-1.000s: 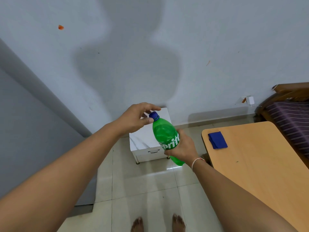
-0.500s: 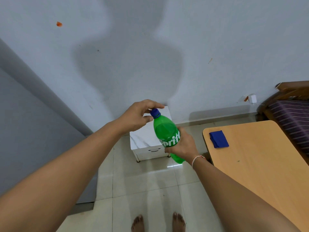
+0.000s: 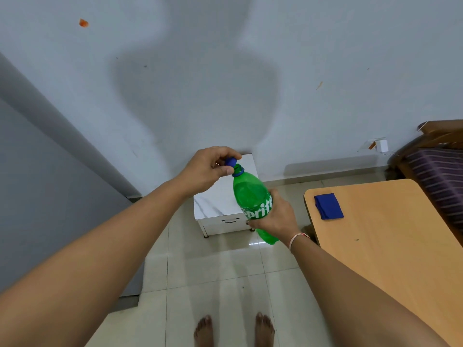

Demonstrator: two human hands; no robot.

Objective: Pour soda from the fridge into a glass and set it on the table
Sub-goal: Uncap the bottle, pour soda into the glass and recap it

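Head-worn view, steeply downward; hands near, floor [image 3: 200, 266] beyond

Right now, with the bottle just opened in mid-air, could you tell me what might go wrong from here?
1. The green bottle is open and tilted over the tiled floor, held only by the right hand; soda could fizz or slop out near the bare feet.
2. The blue cap sits pinched in the left hand fingertips and could drop.
3. No glass is in view, so pouring may be delayed.

The bottle [image 3: 253, 199] hangs above the cabinet [image 3: 220, 209], left of the table [image 3: 390, 236] bearing a cloth [image 3: 328, 206].
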